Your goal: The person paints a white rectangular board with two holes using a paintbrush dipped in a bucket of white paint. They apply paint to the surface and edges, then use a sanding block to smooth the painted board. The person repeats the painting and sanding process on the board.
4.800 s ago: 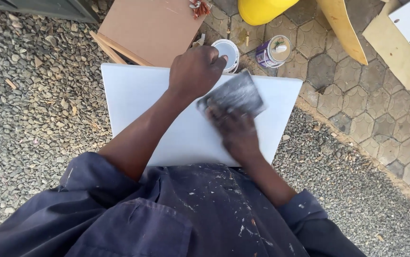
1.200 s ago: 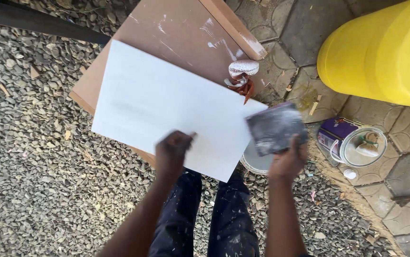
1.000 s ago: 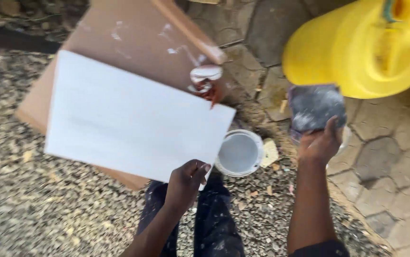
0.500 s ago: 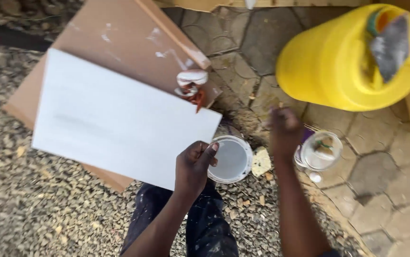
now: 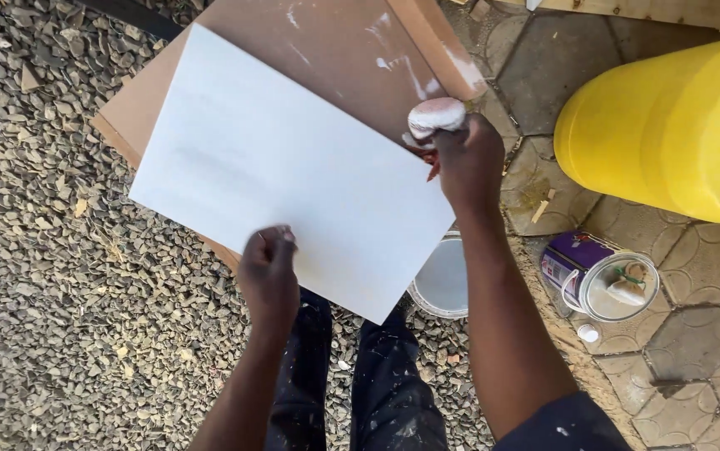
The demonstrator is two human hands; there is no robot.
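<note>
White panel (image 5: 293, 167): flat rectangular board, painted white, lying tilted across a larger brown board (image 5: 343, 50) that rests on the ground, half over loose gravel (image 5: 50, 276) and half over grey paving stones (image 5: 569, 50). Left hand (image 5: 269, 271): set on the near edge of the white panel, fingers curled down onto its surface, nothing held in it beyond the panel edge. Right hand (image 5: 468, 163): at the far right corner of the white panel, closed around a paint-caked brush (image 5: 435, 117) whose white-coated head sticks up above the knuckles, with a bit of red showing below it. Round white container (image 5: 445, 280): just beyond the panel's near right corner, partly hidden beneath it, interior coated pale grey-white; whether it holds liquid cannot be told. Purple paint tin (image 5: 590, 271): further right of the panel, lying tipped on the paving, open mouth showing a whitish interior with a small pale lump inside; a small white cap (image 5: 587, 332) lies just beside it. Yellow plastic drum (image 5: 669, 138): right of the panel, contents not visible. Paint-spattered dark trousers (image 5: 360, 376): below the panel's near edge.
</note>
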